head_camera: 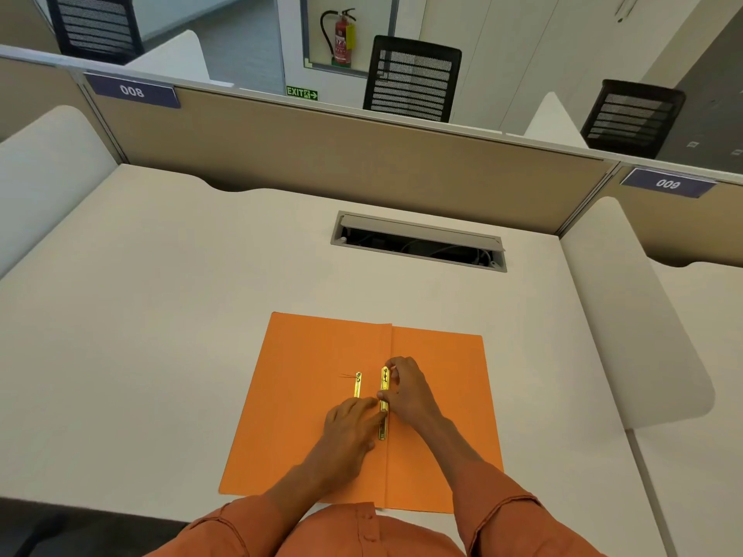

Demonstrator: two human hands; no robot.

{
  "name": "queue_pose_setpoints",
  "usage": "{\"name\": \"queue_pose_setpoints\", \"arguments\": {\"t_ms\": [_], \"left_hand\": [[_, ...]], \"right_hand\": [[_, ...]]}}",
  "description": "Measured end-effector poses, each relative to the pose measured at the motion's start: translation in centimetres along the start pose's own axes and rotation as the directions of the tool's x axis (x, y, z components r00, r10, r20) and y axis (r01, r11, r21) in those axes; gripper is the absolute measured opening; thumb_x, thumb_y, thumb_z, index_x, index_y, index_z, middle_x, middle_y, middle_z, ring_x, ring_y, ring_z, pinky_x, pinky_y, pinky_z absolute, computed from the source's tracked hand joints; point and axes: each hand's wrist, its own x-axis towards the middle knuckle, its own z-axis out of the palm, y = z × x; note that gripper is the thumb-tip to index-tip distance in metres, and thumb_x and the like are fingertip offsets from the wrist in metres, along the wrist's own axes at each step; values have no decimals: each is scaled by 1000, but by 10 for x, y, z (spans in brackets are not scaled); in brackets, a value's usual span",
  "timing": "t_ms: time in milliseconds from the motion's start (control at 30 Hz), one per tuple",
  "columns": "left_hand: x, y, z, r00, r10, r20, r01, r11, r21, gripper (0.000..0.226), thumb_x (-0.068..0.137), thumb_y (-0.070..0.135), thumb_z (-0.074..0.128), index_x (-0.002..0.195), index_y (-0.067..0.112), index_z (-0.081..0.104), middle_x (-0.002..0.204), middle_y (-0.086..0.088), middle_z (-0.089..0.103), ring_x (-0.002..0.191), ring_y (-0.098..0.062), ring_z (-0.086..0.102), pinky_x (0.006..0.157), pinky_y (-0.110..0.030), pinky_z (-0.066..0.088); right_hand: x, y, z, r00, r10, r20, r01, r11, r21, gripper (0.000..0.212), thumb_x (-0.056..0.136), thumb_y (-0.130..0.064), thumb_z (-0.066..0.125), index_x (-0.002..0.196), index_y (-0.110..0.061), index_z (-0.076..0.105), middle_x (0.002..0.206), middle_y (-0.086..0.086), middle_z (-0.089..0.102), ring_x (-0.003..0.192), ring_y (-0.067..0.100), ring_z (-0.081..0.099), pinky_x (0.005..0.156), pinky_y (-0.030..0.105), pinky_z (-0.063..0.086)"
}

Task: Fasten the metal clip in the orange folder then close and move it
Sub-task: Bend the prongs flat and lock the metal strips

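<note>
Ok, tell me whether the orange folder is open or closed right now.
Open. The orange folder lies spread flat on the desk, both covers showing either side of the centre crease, with the right hand and left hand on the metal clip.

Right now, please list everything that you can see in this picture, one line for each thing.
orange folder: 1, orange, open flat on the desk's near edge
metal clip bar: 1, gold, along the folder's centre fold
loose clip strip: 1, gold, left of the fold
desk: 1, off-white
cable hatch: 1, grey, open, desk's far side
office chairs: 3, black, beyond partition
fire extinguisher: 1, red, back wall
left hand: 1, touching the bar
right hand: 1, grip on the bar
</note>
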Motion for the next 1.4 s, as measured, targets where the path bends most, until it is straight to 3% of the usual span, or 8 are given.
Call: {"name": "queue_pose_setpoints", "arguments": {"t_ms": [200, 400, 600, 800, 867, 1400], "left_hand": [[-4, 1, 2, 997, 68, -42, -65, 996, 67, 64, 93, 24, 63, 153, 25, 41, 158, 2, 43, 142, -24, 32, 114, -43, 39], [0, 6, -1, 994, 106, -33, -97, 975, 201, 55, 89, 25, 67, 143, 20, 58, 148, 3, 56, 138, -26, 53, 111, -42, 47], [1, 8, -5, 993, 106, -54, -91, 967, 239, 52, 83, 29, 74, 134, 24, 65, 140, 6, 63, 131, -21, 51, 105, -40, 52], [2, 9, -5, 994, 90, -59, -74, 969, 236, 51, 83, 28, 72, 133, 24, 63, 139, 6, 60, 129, -20, 44, 106, -39, 40], [2, 10, -6, 996, 78, -37, -67, 971, 231, 49, 86, 26, 66, 135, 24, 60, 141, 6, 57, 130, -21, 48, 105, -41, 46], [3, 11, -7, 998, 63, -31, -54, 970, 236, 50, 89, 25, 63, 138, 23, 58, 141, 5, 55, 129, -23, 55, 101, -47, 49]], "right_hand": [[0, 1, 1, 1000, -14, -23, 14, 1000, 9, 60, 84, -11, 86, 137, -17, 57, 122, 3, 57, 99, 11, 51, 83, 22, 44], [2, 3, -1, 989, -89, -121, 88, 996, -17, 11, 96, -4, 69, 106, -3, 74, 108, 11, 71, 97, 25, 67, 87, 37, 57], [6, 7, -8, 984, -15, -180, 15, 1000, -1, 10, 95, -3, 68, 98, -1, 77, 103, 12, 76, 96, 26, 71, 86, 38, 58], [18, 4, -12, 989, -19, -146, 4, 995, -103, 13, 98, -4, 66, 100, -2, 79, 108, 13, 75, 99, 27, 70, 87, 39, 58], [22, 1, -14, 993, -21, -120, 4, 990, -143, 13, 99, -6, 67, 102, -1, 78, 110, 14, 75, 101, 28, 70, 89, 41, 57], [30, -10, -15, 991, -130, 24, 128, 902, -412, 17, 104, -7, 55, 105, -5, 71, 114, 12, 69, 101, 30, 66, 83, 40, 53]]}}
